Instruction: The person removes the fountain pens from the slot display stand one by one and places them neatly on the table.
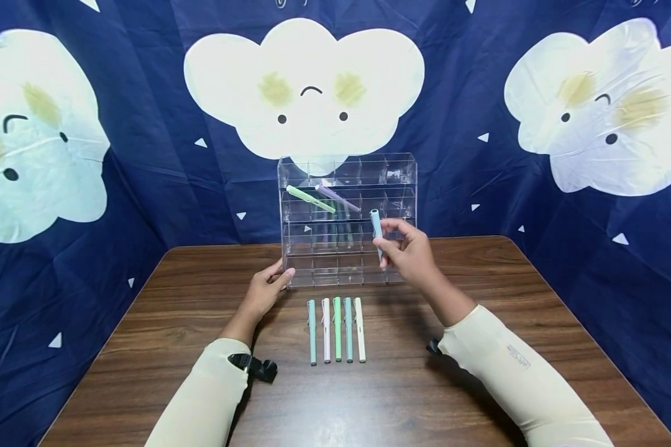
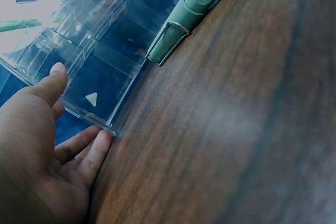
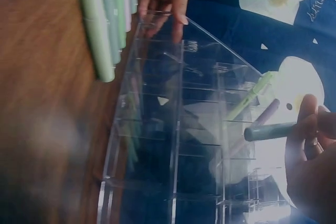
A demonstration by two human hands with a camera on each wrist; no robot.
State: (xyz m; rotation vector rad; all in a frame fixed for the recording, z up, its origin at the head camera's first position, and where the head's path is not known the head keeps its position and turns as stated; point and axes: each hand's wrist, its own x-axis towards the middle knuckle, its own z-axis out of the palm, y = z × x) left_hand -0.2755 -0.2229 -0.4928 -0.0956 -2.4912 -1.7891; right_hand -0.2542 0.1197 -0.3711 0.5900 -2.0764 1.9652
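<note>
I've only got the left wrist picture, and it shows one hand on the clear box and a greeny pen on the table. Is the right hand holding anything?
Observer: Yes, the right hand is holding a light blue pen between its thumb and fingers.
Operator: Ooh! And the greeny pen, is it all by itself on the table?
Observer: No, the head view shows five pens lying side by side there, and yours is one of that row.
</note>
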